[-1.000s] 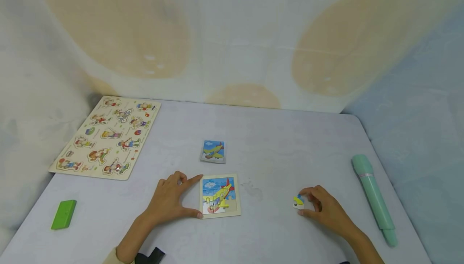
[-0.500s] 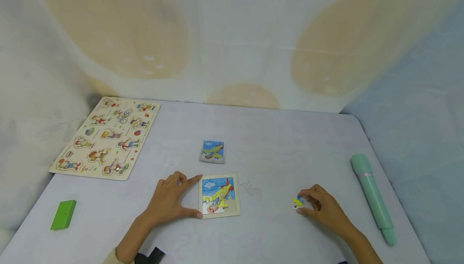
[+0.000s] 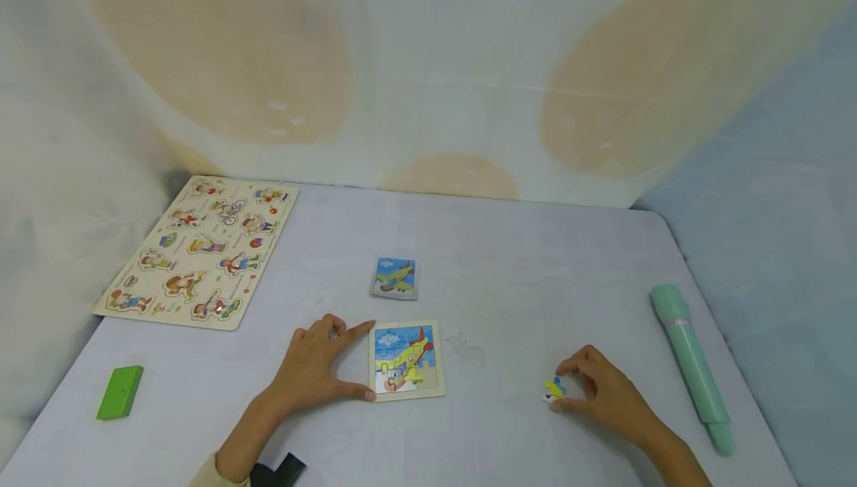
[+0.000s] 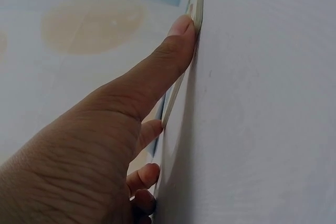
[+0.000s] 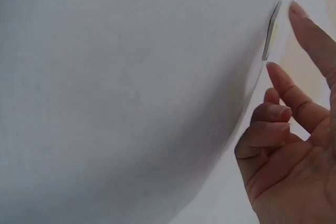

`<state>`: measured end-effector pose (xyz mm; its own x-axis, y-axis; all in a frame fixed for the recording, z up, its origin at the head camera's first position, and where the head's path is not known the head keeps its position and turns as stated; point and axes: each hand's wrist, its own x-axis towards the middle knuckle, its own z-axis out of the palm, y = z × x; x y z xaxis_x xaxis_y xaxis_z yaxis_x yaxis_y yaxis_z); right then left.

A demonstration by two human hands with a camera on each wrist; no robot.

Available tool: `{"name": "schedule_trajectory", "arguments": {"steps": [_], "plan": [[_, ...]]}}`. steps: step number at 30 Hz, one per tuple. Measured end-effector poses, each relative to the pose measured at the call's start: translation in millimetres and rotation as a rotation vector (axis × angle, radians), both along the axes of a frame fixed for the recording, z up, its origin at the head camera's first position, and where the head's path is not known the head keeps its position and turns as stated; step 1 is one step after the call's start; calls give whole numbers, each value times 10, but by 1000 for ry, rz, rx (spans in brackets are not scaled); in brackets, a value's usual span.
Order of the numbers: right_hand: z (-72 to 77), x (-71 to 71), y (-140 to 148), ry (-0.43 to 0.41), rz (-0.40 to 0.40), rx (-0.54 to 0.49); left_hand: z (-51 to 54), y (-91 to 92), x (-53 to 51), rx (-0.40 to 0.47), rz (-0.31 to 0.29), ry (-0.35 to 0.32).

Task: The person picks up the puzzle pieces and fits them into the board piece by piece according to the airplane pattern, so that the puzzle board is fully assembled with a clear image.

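My left hand point(image 3: 309, 360) spreads its thumb and index finger wide, with the tips touching the two left corners of a framed jigsaw puzzle point(image 3: 406, 359). The puzzle shows a yellow airplane on blue sky. A bare strip runs down the right side inside its pale frame point(image 3: 440, 383). In the left wrist view, the thumb point(image 4: 163, 61) lies straight against the frame's edge. Off to the right, my right hand point(image 3: 605, 390) pinches a small blue, yellow and white puzzle piece point(image 3: 553, 390) by its edges. That piece point(image 5: 272, 31) appears edge-on in the right wrist view, close to the tabletop.
Behind the puzzle lies a small airplane picture point(image 3: 394, 277). A large board with cartoon figures point(image 3: 201, 256) occupies the back left, and a green block point(image 3: 120, 392) the front left. A mint-green tube point(image 3: 692, 368) lies near the right edge.
My right hand has shifted slightly toward me, and the puzzle piece in its fingers has turned a little. The left hand and the framed puzzle hold their place.
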<state>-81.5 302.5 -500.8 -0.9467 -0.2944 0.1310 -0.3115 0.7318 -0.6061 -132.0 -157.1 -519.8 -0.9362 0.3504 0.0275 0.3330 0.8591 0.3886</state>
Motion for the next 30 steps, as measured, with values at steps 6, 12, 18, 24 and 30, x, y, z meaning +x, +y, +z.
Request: {"name": "schedule_trajectory", "arguments": {"steps": [6, 12, 18, 24, 30], "plan": [[2, 17, -21, -12, -8, 64, 14, -2, -3, -2, 2, -2], [2, 46, -55, 42, -16, 127, 19, -1, 5, 0, 0, -3], [10, 57, -87, 114, 8, 127, 16, 1, 10, 2, -6, 9], [29, 18, -158, 146, 62, 29, 18, -2, 7, 0, -5, 13], [99, -36, -305, 125, 99, 2, 21, 1, 6, 2, -3, 1]]}}
